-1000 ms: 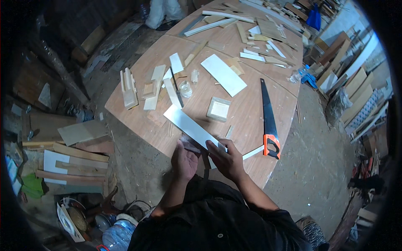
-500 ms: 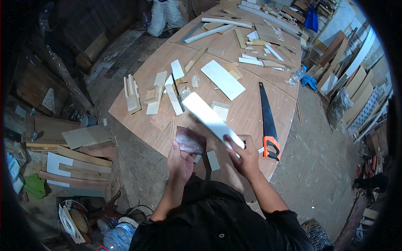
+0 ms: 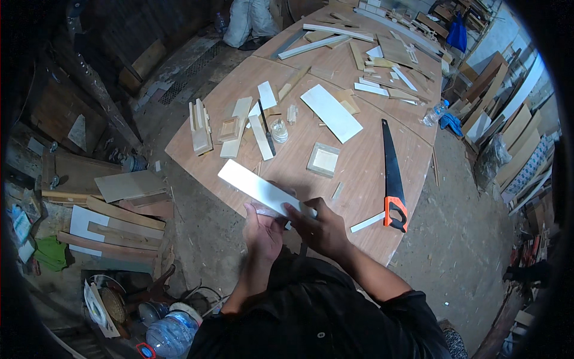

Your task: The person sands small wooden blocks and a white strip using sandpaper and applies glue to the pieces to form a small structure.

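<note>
My right hand point(image 3: 324, 227) grips the near end of a white wooden board point(image 3: 254, 184), which points up and to the left. Palm up beneath it, my left hand point(image 3: 262, 232) holds a worn brownish piece of sandpaper point(image 3: 266, 210) with the thumb over its edge. The board now covers most of the sandpaper, and its underside seems to rest against it. Beyond my hands, a small open wooden box point(image 3: 324, 160) sits on the table point(image 3: 365, 173).
A handsaw point(image 3: 392, 173) with an orange handle lies at the right, by a thin white strip point(image 3: 367, 222). A glass jar point(image 3: 278, 131), a wide white board point(image 3: 331, 112) and wooden offcuts point(image 3: 201, 128) lie farther away. A plastic bottle point(image 3: 434, 113) stands at the right edge.
My right hand has brought the board left and down, over the sandpaper in my left hand. The small box, earlier partly covered by the board, now shows fully.
</note>
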A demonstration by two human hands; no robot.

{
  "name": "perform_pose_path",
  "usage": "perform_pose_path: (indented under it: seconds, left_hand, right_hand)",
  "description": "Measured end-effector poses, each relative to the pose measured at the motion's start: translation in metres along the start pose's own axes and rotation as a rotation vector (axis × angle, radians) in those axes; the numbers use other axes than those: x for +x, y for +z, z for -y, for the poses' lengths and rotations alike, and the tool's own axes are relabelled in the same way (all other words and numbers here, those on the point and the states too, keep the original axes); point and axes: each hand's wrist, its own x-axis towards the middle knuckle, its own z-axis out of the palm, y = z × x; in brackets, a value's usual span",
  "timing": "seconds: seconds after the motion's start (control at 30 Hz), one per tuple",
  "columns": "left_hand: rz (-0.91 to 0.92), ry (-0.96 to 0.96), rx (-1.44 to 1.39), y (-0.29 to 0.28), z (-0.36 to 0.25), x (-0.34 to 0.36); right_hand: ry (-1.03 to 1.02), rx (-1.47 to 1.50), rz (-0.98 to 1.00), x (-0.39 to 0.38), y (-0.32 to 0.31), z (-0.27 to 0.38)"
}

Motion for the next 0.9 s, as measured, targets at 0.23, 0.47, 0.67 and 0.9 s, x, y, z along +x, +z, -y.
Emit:
perform_pose_path:
  seconds: [0.23,0.47,0.67,0.9]
  left_hand:
    - [-0.163,0.123,0.02,-0.037,-0.006,0.003]
    - [-0.09,0.061,-0.068,-0.015,-0.004,-0.002]
    - [-0.053,0.031,-0.071,-0.026,-0.013,-0.005]
    - [-0.258,0.113,-0.069,-0.045,-0.012,-0.003]
  right_hand:
    - [0.099,-0.025,-0.046,0.005,-0.004,-0.005]
    - [0.221,-0.143,0.16,0.011,0.01,-0.007]
    - [0.016,0.031,0.111,-0.003,0.023,0.011]
    - [0.136,0.066,0.153,0.011,0.028,0.009]
